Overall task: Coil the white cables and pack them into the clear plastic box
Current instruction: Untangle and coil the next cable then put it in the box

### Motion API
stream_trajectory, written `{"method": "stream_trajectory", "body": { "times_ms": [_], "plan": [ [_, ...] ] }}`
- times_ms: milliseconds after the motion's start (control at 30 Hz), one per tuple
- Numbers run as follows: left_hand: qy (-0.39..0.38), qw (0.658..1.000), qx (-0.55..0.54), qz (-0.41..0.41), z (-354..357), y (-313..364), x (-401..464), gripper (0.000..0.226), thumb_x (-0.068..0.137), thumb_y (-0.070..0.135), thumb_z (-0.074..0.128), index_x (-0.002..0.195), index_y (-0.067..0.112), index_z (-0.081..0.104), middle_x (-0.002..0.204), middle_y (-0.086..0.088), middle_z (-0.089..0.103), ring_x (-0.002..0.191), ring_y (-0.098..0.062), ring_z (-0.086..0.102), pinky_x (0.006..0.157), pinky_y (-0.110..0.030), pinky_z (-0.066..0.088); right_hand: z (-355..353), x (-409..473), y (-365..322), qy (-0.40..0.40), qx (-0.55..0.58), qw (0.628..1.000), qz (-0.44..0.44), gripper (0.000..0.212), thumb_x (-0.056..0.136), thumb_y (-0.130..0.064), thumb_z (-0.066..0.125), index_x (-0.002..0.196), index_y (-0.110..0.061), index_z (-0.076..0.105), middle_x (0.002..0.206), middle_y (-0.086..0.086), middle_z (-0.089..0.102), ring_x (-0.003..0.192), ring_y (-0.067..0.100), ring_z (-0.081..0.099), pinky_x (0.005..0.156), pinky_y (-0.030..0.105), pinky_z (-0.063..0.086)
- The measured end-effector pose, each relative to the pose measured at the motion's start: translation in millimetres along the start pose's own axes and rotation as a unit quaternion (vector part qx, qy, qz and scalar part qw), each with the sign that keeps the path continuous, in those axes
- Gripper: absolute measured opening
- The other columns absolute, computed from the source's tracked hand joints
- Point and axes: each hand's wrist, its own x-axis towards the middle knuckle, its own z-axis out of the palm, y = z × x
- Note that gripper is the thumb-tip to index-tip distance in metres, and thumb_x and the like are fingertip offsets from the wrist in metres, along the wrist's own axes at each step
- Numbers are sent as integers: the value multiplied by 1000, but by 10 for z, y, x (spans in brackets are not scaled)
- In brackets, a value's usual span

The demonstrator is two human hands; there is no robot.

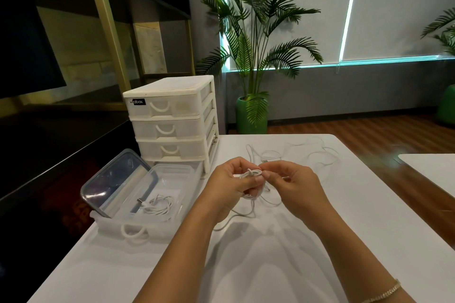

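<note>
Over the middle of the white table (270, 253), both my hands hold one white cable (251, 174). My left hand (231, 179) is closed around its small coil, and my right hand (293, 182) pinches the wrapped strand at the top. A loose tail of that cable (236, 216) trails on the table under my left wrist. To the left lies a clear plastic box (172, 174), open, with a coiled white cable (157, 205) inside. More loose white cables (317, 155) lie spread on the far part of the table.
The box's clear lid (115, 179) leans up at its left side, near the table's left edge. A white three-drawer organiser (172, 118) stands just behind the box. A second white table (433, 170) is at the right. A potted palm (256, 56) stands beyond the table.
</note>
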Motion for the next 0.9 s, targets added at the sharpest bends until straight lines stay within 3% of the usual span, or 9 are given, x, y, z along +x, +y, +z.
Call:
{"method": "stream_trajectory", "body": {
  "times_ms": [167,233,333,567,767,900],
  "plan": [
    [4,999,-41,-7,6,13,5,10,77,4,70,81,12,64,73,-4,65,60,-14,61,58,-22,51,5,-6,-7,-20,49,999,-5,25,87,-17,62,109,-26,62,94,-13,63,89,7,60,79,18,48],
    [6,999,-53,-13,12,21,2,8,79,6,69,83,12,65,71,-4,65,58,-13,60,58,-23,51,19,-17,5,-29,51,998,-14,36,83,-17,67,112,-33,52,93,-15,62,81,9,59,70,15,48],
    [15,998,-52,-13,26,26,-1,8,80,8,68,85,13,66,73,-4,65,59,-12,61,59,-23,52,45,-23,19,-26,54,998,-20,49,78,-18,73,113,-36,44,92,-15,61,68,12,52,65,21,49],
    [26,999,-32,-7,31,31,-2,8,79,15,70,86,19,67,78,2,67,65,-8,63,55,-17,51,94,-28,22,-14,79,996,-27,50,80,-15,70,116,-35,41,91,-9,62,66,14,50,63,20,50],
    [9,997,-67,-32,41,25,4,13,77,21,71,84,14,63,65,5,67,58,-7,63,59,-20,52,20,-23,-22,-40,162,986,7,50,84,-10,65,123,-30,41,92,-1,63,77,20,61,71,22,54],
    [-3,993,-114,-38,21,36,8,19,70,24,71,80,11,61,64,3,67,55,-9,63,57,-21,52,0,-18,-62,-50,188,981,16,50,84,-13,63,124,-33,39,99,0,65,97,18,62,88,30,48]
  ]
}}
